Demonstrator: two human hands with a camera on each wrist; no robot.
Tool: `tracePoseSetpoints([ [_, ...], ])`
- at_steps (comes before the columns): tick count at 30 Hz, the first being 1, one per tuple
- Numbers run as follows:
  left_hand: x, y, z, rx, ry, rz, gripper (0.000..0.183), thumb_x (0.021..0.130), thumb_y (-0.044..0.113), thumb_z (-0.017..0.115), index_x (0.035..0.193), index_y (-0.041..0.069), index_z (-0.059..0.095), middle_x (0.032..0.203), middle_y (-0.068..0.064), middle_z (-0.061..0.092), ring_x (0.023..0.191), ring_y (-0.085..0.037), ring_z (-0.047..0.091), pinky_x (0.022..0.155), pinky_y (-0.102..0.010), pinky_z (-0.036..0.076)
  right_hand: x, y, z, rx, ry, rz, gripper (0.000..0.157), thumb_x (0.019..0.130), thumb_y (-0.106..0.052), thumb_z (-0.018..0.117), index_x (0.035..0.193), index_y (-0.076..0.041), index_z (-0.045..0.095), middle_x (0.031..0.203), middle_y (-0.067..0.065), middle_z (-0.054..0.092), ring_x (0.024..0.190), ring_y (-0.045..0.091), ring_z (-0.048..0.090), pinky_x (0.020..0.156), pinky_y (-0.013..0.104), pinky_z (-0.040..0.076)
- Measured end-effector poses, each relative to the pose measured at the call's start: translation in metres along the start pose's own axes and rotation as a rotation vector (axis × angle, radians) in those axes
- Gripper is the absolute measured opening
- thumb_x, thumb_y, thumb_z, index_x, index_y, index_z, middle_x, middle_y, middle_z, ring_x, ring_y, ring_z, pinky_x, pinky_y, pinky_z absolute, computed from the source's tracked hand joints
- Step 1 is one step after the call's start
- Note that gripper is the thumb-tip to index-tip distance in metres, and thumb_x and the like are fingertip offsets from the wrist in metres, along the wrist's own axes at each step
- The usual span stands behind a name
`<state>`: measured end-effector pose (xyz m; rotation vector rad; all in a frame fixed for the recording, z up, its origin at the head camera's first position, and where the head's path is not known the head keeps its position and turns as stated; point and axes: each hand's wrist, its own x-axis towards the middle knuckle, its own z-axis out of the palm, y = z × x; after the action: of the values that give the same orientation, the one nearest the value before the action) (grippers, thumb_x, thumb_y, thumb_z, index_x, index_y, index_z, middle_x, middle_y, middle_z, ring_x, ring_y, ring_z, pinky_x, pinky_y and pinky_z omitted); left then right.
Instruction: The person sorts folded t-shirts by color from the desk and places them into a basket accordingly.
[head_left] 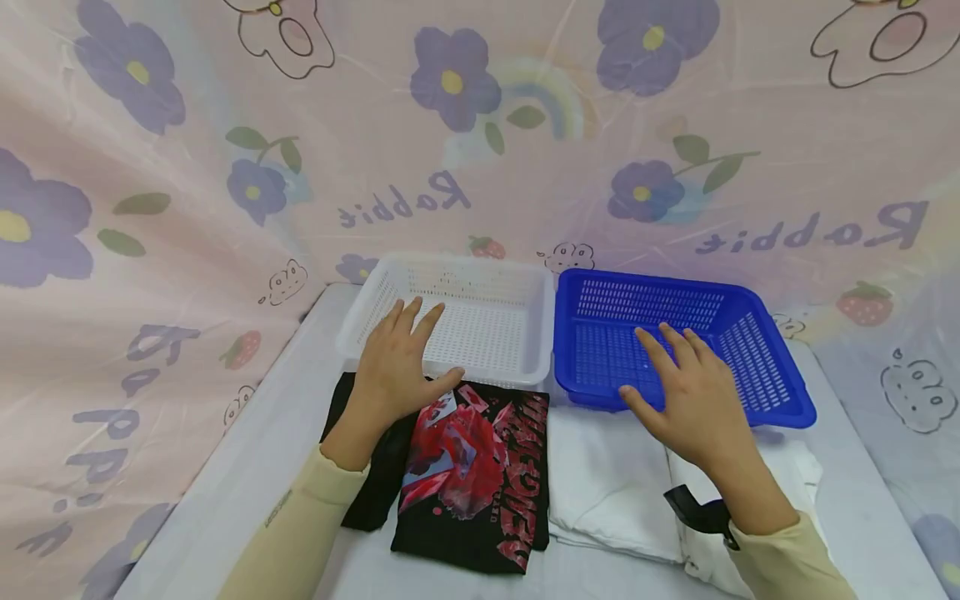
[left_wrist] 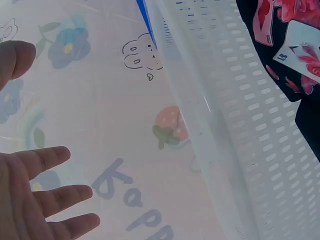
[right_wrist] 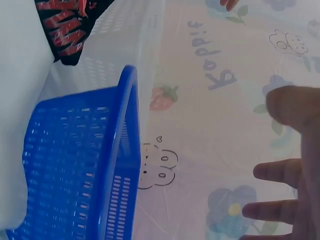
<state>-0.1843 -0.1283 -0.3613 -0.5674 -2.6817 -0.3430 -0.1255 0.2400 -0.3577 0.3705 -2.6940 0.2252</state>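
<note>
My left hand (head_left: 393,362) hovers with spread fingers over the front left of the white basket (head_left: 487,333), holding nothing. The right hand (head_left: 693,396) is likewise spread and holds nothing, above the front of the blue basket (head_left: 600,350). In front of the white basket lies a folded black T-shirt (head_left: 468,483) with a red printed design. Another black folded garment (head_left: 375,479) lies at its left, partly under the left forearm. White folded cloth (head_left: 611,483) lies before the blue basket, and a second white folded piece (head_left: 783,467) is partly hidden by the right arm.
Both baskets stand side by side at the back of a white-covered table (head_left: 225,492). A patterned curtain (head_left: 525,192) with flowers and lettering hangs behind and on the left. A black strap (head_left: 701,510) hangs at the right wrist.
</note>
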Motion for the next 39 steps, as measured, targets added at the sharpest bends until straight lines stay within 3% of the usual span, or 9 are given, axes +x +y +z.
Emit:
tracePoseSetpoints([
  [8,-0.019,-0.001,0.005,-0.027,0.065,0.002,0.081,0.077,0.061,0.063,0.142,0.016,0.046,0.14,-0.017,0.05,0.125,-0.04,0.05,0.092,-0.058,0.047,-0.002,-0.006,0.011,0.075,0.139,-0.069,0.055,0.077,-0.031,0.071,0.125,-0.009,0.061,0.125,0.022,0.059,0.111,0.047,0.054,0.081,0.066,0.044],
  [12,-0.033,-0.004,0.013,-0.071,0.043,-0.028,0.08,0.077,0.059,0.066,0.141,0.016,0.048,0.136,-0.014,0.054,0.117,-0.036,0.055,0.087,-0.052,0.051,-0.006,-0.011,0.022,0.152,0.135,-0.076,0.052,0.076,-0.028,0.072,0.123,-0.007,0.062,0.119,0.021,0.061,0.105,0.045,0.057,0.08,0.063,0.046],
  [20,-0.062,-0.008,0.03,-0.193,-0.049,-0.127,0.074,0.08,0.059,0.066,0.14,0.02,0.048,0.133,-0.005,0.056,0.116,-0.031,0.055,0.086,-0.05,0.051,-0.024,-0.024,0.045,0.347,-0.016,0.029,0.053,0.08,-0.025,0.074,0.129,-0.013,0.058,0.121,0.014,0.06,0.112,0.039,0.055,0.086,0.058,0.047],
  [28,-0.086,-0.01,0.047,-0.286,-0.137,-0.241,0.071,0.08,0.054,0.069,0.14,0.022,0.048,0.129,-0.004,0.057,0.116,-0.025,0.053,0.086,-0.049,0.051,-0.039,-0.042,0.07,0.535,-0.123,0.112,0.056,0.081,-0.023,0.075,0.132,-0.013,0.056,0.119,0.014,0.062,0.096,0.028,0.063,0.073,0.04,0.055],
  [35,-0.096,-0.009,0.054,-0.378,-0.222,-0.339,0.073,0.076,0.051,0.075,0.139,0.022,0.05,0.112,-0.003,0.059,0.094,-0.017,0.054,0.074,-0.034,0.049,-0.046,-0.06,0.092,0.73,-0.275,0.239,0.053,0.083,-0.023,0.074,0.132,-0.017,0.055,0.119,0.018,0.064,0.091,0.025,0.067,0.071,0.031,0.057],
  [39,-0.099,-0.009,0.057,-0.387,-0.254,-0.37,0.073,0.075,0.048,0.078,0.137,0.02,0.051,0.106,-0.002,0.058,0.085,-0.014,0.051,0.069,-0.029,0.046,-0.046,-0.071,0.101,0.776,-0.336,0.273,0.051,0.084,-0.024,0.073,0.131,-0.017,0.056,0.117,0.017,0.066,0.088,0.021,0.068,0.071,0.029,0.056],
])
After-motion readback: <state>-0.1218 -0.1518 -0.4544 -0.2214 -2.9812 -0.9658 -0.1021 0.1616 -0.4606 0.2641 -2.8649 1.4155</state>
